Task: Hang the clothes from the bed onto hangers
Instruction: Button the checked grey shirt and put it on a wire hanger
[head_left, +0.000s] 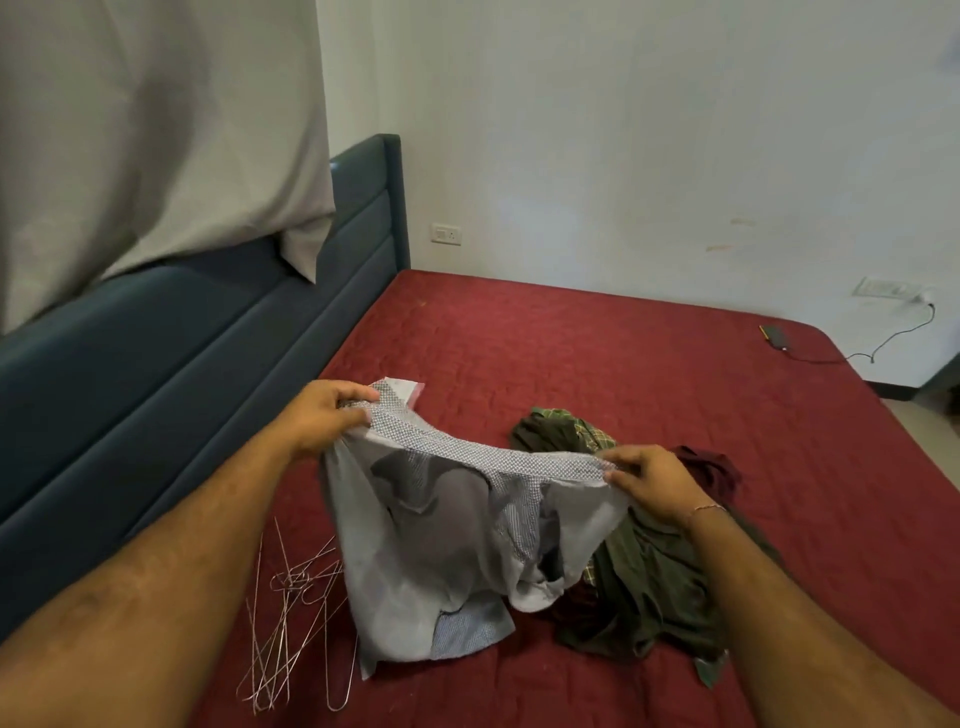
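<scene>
A light grey-blue shirt with a finely patterned collar band hangs above the red bed. My left hand pinches one end of the collar and my right hand pinches the other end, stretching it between them. The shirt's lower part drapes down onto the bedcover. Several thin wire hangers lie tangled on the bed below my left forearm. A pile of dark green, checked and maroon clothes lies under and beside my right hand.
A dark blue padded headboard runs along the left. A grey-white cloth hangs over it at upper left. A phone with a charging cable lies at the bed's far right corner, by the white wall.
</scene>
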